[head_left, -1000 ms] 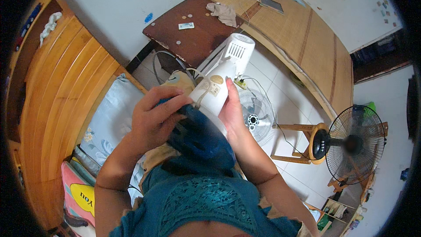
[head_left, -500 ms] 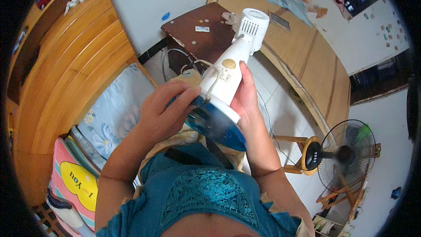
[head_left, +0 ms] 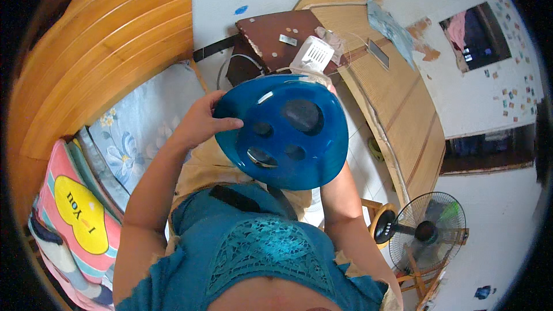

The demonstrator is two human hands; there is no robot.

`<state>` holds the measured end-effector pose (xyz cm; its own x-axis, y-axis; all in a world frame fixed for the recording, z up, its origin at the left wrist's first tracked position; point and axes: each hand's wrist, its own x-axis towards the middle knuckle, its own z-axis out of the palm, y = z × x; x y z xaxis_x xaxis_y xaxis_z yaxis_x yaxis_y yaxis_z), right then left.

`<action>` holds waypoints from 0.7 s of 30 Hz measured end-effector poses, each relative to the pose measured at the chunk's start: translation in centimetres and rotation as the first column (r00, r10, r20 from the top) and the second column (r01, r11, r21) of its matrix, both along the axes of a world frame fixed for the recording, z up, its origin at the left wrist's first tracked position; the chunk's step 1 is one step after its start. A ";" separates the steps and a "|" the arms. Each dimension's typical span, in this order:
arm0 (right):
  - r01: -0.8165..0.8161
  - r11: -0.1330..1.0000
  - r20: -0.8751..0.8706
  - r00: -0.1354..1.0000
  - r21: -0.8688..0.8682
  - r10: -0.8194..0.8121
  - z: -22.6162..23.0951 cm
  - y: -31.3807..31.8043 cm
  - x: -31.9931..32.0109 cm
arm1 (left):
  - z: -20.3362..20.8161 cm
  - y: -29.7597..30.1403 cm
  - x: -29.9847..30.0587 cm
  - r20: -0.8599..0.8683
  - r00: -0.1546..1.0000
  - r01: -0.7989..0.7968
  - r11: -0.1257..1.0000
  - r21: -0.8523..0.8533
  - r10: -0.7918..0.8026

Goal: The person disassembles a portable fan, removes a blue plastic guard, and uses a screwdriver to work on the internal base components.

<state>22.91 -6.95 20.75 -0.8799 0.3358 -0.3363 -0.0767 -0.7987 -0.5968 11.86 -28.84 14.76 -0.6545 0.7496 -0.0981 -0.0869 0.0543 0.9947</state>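
A small white desk fan with a blue base is tilted so that the underside of its glossy blue base [head_left: 271, 144] is turned up toward me. Several dark grey pads sit in that underside. Behind it shows the white vented motor housing [head_left: 315, 53]; no blades can be seen on it. My left hand [head_left: 201, 120] is closed on the left rim of the base, its thumb lying over the underside. My right hand [head_left: 333, 88] is mostly hidden behind the base; a bit of skin shows by the white neck, and the forearm runs up under the right edge.
A brown table [head_left: 276, 29] with coins and a small card stands ahead. On the right are a mat-covered bed [head_left: 397, 115] and a black fan [head_left: 426, 231] near a wooden stool [head_left: 380, 219]. A wooden headboard [head_left: 115, 40], a floral pillow [head_left: 132, 138] and a pink cushion [head_left: 86, 213] are on the left.
The desk fan has been tipped over, so its base underside now faces up toward me instead of its white neck. My left hand has moved to the base rim; the base now covers my right hand.
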 end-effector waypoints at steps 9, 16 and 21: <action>-0.022 1.000 0.042 0.999 0.015 0.021 -0.6 -0.4 -0.1 | -4.1 -1.6 1.8 -0.051 0.998 -0.047 0.989 -0.143 0.040; -0.021 1.000 0.047 0.999 0.018 0.020 -1.0 -0.5 -0.1 | -3.7 -1.6 2.5 -0.007 1.000 -0.008 1.000 0.005 0.008; -0.027 1.000 0.046 0.999 0.009 0.027 -1.5 -0.6 0.2 | -5.1 1.6 4.4 0.360 0.907 -0.313 0.920 0.235 0.217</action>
